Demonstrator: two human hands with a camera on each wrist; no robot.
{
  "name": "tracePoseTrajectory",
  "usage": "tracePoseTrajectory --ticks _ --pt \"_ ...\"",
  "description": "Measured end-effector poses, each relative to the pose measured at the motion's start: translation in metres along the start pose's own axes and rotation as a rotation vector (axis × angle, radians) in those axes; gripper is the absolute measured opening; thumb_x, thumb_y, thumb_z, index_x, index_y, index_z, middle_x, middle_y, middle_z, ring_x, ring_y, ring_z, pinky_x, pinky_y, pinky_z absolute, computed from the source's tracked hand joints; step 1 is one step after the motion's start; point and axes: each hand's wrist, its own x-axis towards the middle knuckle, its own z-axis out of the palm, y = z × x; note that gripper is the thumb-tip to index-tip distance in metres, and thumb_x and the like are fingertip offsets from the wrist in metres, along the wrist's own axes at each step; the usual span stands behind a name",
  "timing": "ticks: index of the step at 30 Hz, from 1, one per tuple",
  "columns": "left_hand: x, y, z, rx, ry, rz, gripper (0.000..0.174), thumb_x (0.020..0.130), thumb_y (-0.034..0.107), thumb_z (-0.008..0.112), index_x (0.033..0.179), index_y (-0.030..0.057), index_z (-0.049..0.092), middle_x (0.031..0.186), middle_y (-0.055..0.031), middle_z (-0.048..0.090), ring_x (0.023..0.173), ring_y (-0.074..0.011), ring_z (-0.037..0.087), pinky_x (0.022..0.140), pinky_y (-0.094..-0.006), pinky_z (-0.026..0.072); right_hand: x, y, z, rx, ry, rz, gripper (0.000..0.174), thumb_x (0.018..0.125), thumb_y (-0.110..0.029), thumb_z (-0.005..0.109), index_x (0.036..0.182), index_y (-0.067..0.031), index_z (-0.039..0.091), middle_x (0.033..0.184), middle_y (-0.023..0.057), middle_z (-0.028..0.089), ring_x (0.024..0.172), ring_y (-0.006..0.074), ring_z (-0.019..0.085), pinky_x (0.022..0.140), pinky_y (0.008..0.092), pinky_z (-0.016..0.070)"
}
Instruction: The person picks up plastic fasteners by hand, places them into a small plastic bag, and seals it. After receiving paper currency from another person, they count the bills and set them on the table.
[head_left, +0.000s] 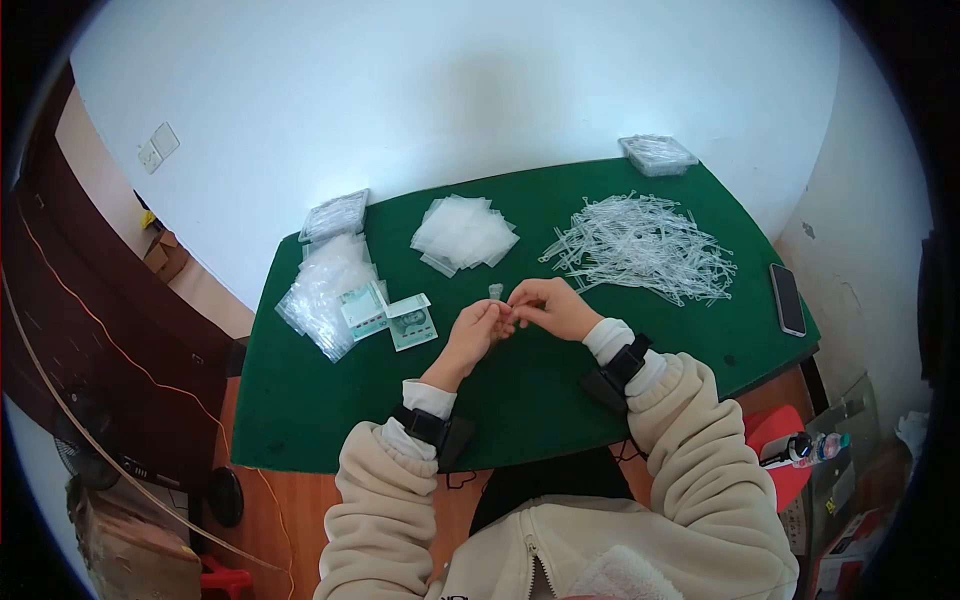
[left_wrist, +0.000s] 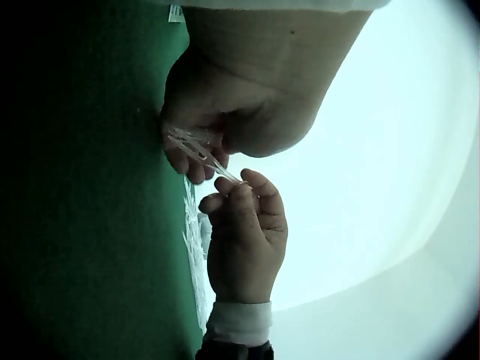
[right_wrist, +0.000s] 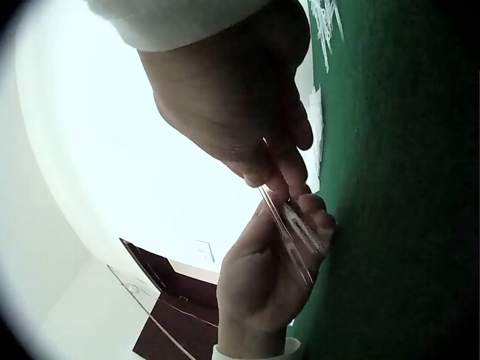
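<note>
Both hands meet above the green table. My left hand holds a few thin clear plastic sticks across its palm, the fingers curled around them. With thumb and fingertips, my right hand pinches the end of clear sticks that reach to the left palm; in the left wrist view the right hand is below the left hand. A small clear piece shows just beyond the fingertips in the head view. How many sticks are held I cannot tell.
On the green table lie a heap of clear sticks, a pile of clear bags, more bags at the left, green banknotes, two wrapped stacks at the back and a phone at the right edge.
</note>
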Motion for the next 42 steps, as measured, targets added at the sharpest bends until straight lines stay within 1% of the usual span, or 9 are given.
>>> tracePoseTrajectory --ticks 4,8,17,21,24,28,37,40,42 --pt "-0.004 0.008 0.003 -0.052 -0.089 -0.125 0.025 0.093 0.021 0.04 0.101 -0.0003 0.051 0.087 -0.0078 0.058 0.074 -0.0137 0.056 0.068 -0.0244 0.0465 0.001 0.006 -0.002 -0.051 0.175 -0.025 0.012 0.076 -0.002 0.056 0.087 0.0005 0.06 0.072 0.0068 0.062 0.064 0.0107 0.057 0.059 0.0229 0.0463" --pt "-0.005 0.008 0.003 -0.105 -0.166 -0.143 0.025 0.093 0.023 0.042 0.103 0.001 0.051 0.088 -0.0076 0.058 0.074 -0.0143 0.056 0.069 -0.0246 0.0464 0.001 0.002 -0.003 -0.119 0.26 -0.037 0.011 0.075 -0.004 0.059 0.085 0.0009 0.061 0.073 0.0059 0.062 0.064 0.0089 0.056 0.059 0.0221 0.0458" --pt "-0.007 0.008 0.003 -0.079 -0.289 -0.14 0.026 0.093 0.022 0.041 0.106 -0.0001 0.048 0.089 -0.0069 0.057 0.075 -0.0129 0.056 0.071 -0.0243 0.0461 0.001 0.003 -0.002 -0.047 0.312 -0.013 0.013 0.075 -0.005 0.061 0.087 0.0002 0.063 0.073 0.0035 0.062 0.064 0.0072 0.056 0.059 0.0209 0.0458" --pt "-0.006 0.007 0.005 0.062 -0.28 -0.021 0.023 0.093 0.018 0.04 0.104 0.0001 0.049 0.09 -0.007 0.058 0.079 -0.0132 0.056 0.073 -0.0248 0.0454 0.001 -0.001 -0.002 0.02 0.315 -0.013 0.013 0.075 -0.004 0.062 0.087 -0.0002 0.064 0.074 0.0038 0.063 0.064 0.0077 0.057 0.059 0.0205 0.0462" --pt "-0.003 0.002 0.002 0.461 -0.251 0.31 0.021 0.093 0.012 0.037 0.101 -0.0008 0.051 0.09 -0.0074 0.059 0.081 -0.0134 0.057 0.074 -0.0249 0.0446 0.0 0.0 -0.002 0.013 0.28 -0.115 0.01 0.075 -0.004 0.064 0.085 -0.0004 0.064 0.073 0.0039 0.063 0.065 0.0082 0.058 0.06 0.0204 0.0466" --pt "0.0 -0.001 -0.002 0.586 -0.263 0.371 0.02 0.092 0.01 0.038 0.097 -0.0013 0.053 0.089 -0.0071 0.06 0.084 -0.0145 0.057 0.076 -0.0262 0.0436 0.001 0.002 -0.004 -0.011 0.225 -0.108 0.008 0.075 -0.004 0.064 0.083 -0.0009 0.065 0.073 0.0037 0.063 0.066 0.0083 0.059 0.06 0.0206 0.047" --pt "0.002 -0.002 -0.001 0.452 -0.275 0.31 0.021 0.093 0.012 0.037 0.097 -0.0005 0.053 0.086 -0.0061 0.059 0.08 -0.0133 0.056 0.074 -0.0255 0.0435 0.001 0.002 -0.003 -0.009 0.256 -0.009 0.01 0.075 -0.007 0.064 0.082 -0.0008 0.064 0.07 0.0028 0.062 0.063 0.0067 0.057 0.057 0.0205 0.0456" --pt "-0.002 -0.001 0.003 0.07 -0.268 0.076 0.022 0.094 0.015 0.037 0.1 0.0003 0.052 0.079 -0.0039 0.056 0.072 -0.0104 0.052 0.068 -0.0225 0.0428 0.002 0.009 -0.002 0.073 0.303 0.007 0.011 0.075 -0.008 0.064 0.081 -0.0002 0.063 0.069 0.0022 0.062 0.061 0.0059 0.056 0.056 0.0202 0.0447" --pt "-0.001 0.0 0.003 0.06 -0.259 0.079 0.023 0.094 0.016 0.037 0.1 0.0005 0.052 0.078 -0.0033 0.055 0.07 -0.0094 0.051 0.066 -0.0215 0.0423 0.002 0.011 -0.004 0.065 0.311 0.014 0.01 0.074 -0.008 0.064 0.081 0.0 0.063 0.069 0.0021 0.062 0.061 0.0058 0.056 0.056 0.02 0.0446"
